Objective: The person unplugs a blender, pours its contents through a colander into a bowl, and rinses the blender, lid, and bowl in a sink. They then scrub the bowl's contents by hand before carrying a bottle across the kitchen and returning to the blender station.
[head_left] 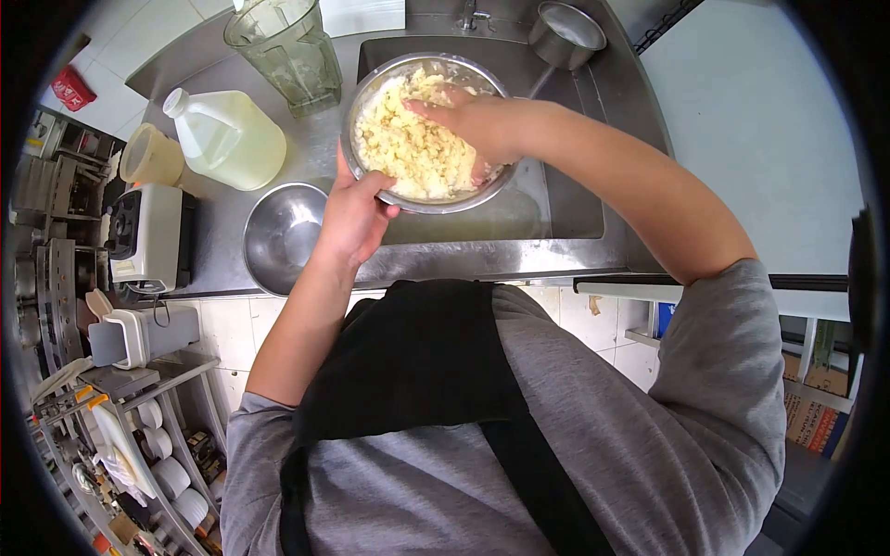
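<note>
A round stainless steel mixing bowl full of pale yellow, crumbly mixture is held over the sink, tilted towards me. My left hand grips its near left rim, thumb over the edge and fingers underneath. From the right, my right hand reaches into the bowl. Its fingers are spread and touch the crumbs, with some fingertips buried out of sight. White residue coats the bowl's inner wall.
The sink lies beneath, with a metal pot at its back right corner. Left on the counter are another steel bowl, a jug of pale liquid, a blender jar, a tub and a blender base.
</note>
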The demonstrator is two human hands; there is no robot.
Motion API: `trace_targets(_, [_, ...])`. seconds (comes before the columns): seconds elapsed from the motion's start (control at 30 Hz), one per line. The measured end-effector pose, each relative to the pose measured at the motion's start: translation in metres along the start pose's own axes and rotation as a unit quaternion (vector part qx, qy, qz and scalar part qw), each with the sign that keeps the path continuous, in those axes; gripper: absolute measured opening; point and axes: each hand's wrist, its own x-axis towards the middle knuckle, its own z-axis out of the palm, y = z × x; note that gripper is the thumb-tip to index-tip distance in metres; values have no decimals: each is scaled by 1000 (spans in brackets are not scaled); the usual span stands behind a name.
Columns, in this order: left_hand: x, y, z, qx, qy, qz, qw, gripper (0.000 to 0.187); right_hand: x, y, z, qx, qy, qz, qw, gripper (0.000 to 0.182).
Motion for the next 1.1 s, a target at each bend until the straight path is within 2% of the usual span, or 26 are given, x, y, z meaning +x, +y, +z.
trace_targets(0.07, [3, -3, -4, -4, -9, -11, 1000, 74, 5, -6, 8, -11, 2, 8, 1000, 124])
trace_targets(0.13, [4, -4, -5, -7, -19, -22, 1000, 75, 8, -8, 20, -51, 48, 18, 997, 112])
trace_targets(0.17, [4, -5, -4, -9, -15, -27, 999, 75, 12, -4, 29, -50, 48, 19, 997, 112])
trace_targets(0.23, [5, -7, -6, -11, -9, -32, 999, 76, 28, 10, 48, -4, 141, -21, 990, 86])
trace_targets(0.27, [7, -9, -8, -13, -12, -32, 999, 76, 37, 19, 60, -4, 142, -22, 990, 86])
trace_targets(0.33, [8, -10, -8, -15, -14, -31, 999, 77, 48, 26, 69, 43, 256, -92, 961, 60])
trace_targets(0.37, [6, -8, -6, -3, -6, -32, 999, 77, 49, 25, 66, 44, 257, -93, 961, 60])
trace_targets(0.43, [3, -5, -2, 9, 2, -30, 999, 76, 46, 21, 51, 84, 145, -23, 986, 47])
trace_targets(0.57, [1, 0, 0, 30, -6, -32, 999, 77, 33, 15, 36, 69, 166, -15, 984, 41])
trace_targets(0.67, [-1, 3, 1, 42, -14, -22, 999, 78, 30, 21, 28, 45, 149, -34, 987, 49])
trace_targets(0.73, [1, 3, 0, 47, -19, -17, 999, 78, 8, 14, 2, 123, 82, -29, 989, 66])
trace_targets(0.77, [4, 2, -2, 47, -22, -12, 999, 77, 3, 11, -11, 118, 32, -38, 992, 80])
trace_targets(0.8, [6, 1, -3, 46, -24, -8, 999, 76, 7, 8, -8, 118, 31, -37, 992, 80])
trace_targets(0.87, [5, 2, 4, 49, -21, -17, 998, 77, 17, -5, -3, 100, 85, -118, 984, 80])
trace_targets(0.9, [5, 3, 7, 51, -17, -25, 998, 77, 20, -20, -4, 119, 40, -75, 989, 80])
trace_targets(0.93, [7, 1, 5, 51, -18, -25, 998, 77, 23, -28, 2, 119, 41, -74, 989, 80])
trace_targets(1.0, [10, -4, -2, 35, -44, -27, 998, 77, 32, -37, 24, 62, 79, -33, 994, 74])
trace_targets(1.03, [9, -3, -1, 35, -43, -26, 998, 77, 28, -41, 31, 30, 137, -37, 990, 64])
trace_targets(1.07, [6, -3, 1, 29, -35, -21, 999, 77, 24, -41, 34, 31, 136, -37, 990, 64])
trace_targets(1.1, [4, -3, 1, 23, -27, -18, 999, 77, 20, -41, 36, -12, 146, -54, 988, 53])
